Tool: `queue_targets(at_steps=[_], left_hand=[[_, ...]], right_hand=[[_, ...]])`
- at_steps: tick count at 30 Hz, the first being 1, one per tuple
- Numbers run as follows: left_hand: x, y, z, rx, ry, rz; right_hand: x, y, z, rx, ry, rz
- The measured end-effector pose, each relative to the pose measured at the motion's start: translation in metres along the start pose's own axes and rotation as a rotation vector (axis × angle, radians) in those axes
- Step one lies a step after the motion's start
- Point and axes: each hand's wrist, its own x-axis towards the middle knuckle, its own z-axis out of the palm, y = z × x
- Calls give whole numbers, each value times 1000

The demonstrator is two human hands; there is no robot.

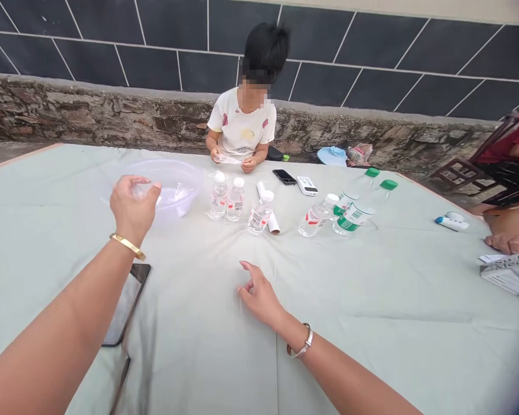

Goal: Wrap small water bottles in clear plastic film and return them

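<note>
A broad table covered in pale grey-green cloth, creased in places, carries a round, translucent, purple-tinted plastic basin towards the left. Near its middle stand four small clear plastic bottles with white caps, one overlapping a white cardboard tube, and two taller clear bottles with green caps. Behind lie a black smartphone and a white rectangular device; a white-and-blue gadget lies right, a black-edged flat tablet left.
</note>
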Motion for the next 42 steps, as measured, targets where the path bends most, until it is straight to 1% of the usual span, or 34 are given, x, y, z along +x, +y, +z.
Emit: queue_targets(at_steps=[1, 2, 3, 5, 7, 8, 9, 10, 12, 13, 14, 15, 16, 17, 18, 19, 20, 21, 22, 23, 25, 27, 32, 34, 36, 38, 39, 42], left_hand=[[18, 1, 9, 64, 4, 42], [34, 2, 18, 108, -25, 60], [46, 0, 27, 149, -84, 38], [61, -9, 45, 263, -240, -70], [61, -23, 59, 396, -397, -169], [57, -30, 63, 448, -454, -175], [49, -35, 66, 481, -483, -147], [37, -40, 66, 492, -473, -88], [1, -42, 60, 436, -380, 73], [-23, -40, 55, 378, -322, 145], [-52, -37, 48, 297, -296, 206], [-84, -34, 41, 212, -343, 263], [-119, -32, 34, 144, -433, 297], [-154, -31, 26, 106, -520, 280], [-189, -31, 19, 100, -653, 260], [-220, -32, 12, 119, -745, 208], [-247, -34, 6, 163, -844, 180], [-268, -36, 1, 221, -911, 186], [-283, -38, -3, 273, -933, 220], [-293, -40, -6, 318, -941, 258], [-300, -41, -8, 374, -924, 330], [-297, -39, -8, 392, -916, 365], [-289, -33, -5, 417, -931, 375], [-289, -31, -5, 426, -940, 374], [-289, -30, -5, 427, -949, 371], [-290, -29, -4, 419, -962, 369], [-290, -29, -4, 413, -971, 366], [-290, -28, -3, 393, -1004, 359]], right_hand=[[-3, -1, 2, -6, -24, -4], [-5, -2, 5, -16, -43, -4], [-6, -2, 7, -32, -57, 0], [-8, 0, 10, -81, -66, 11], [-8, 2, 13, -145, -65, 8], [-8, 3, 14, -178, -68, 1], [-7, 4, 16, -213, -72, -10], [-6, 4, 17, -247, -75, -24], [-5, 5, 21, -323, -64, -52], [-4, 4, 24, -370, -51, -68], [-4, 4, 26, -421, -35, -86], [-4, 4, 29, -472, -21, -106], [-3, 4, 32, -518, -10, -124], [-3, 4, 34, -554, -3, -141], [-3, 3, 36, -578, 1, -156], [-4, 3, 37, -592, 3, -167], [-4, 3, 38, -600, 6, -174], [-3, 3, 38, -607, 11, -179], [-3, 3, 38, -615, 17, -184], [-3, 2, 38, -624, 24, -188], [-2, 1, 37, -640, 39, -191], [-1, 0, 37, -652, 44, -191], [-2, 0, 37, -666, 28, -221], [-3, -2, 36, -679, 8, -259], [2, -9, 34, -713, -18, -312], [15, -23, 28, -758, -21, -371], [27, -33, 24, -776, -9, -389], [78, -71, 6, -797, 73, -380]])
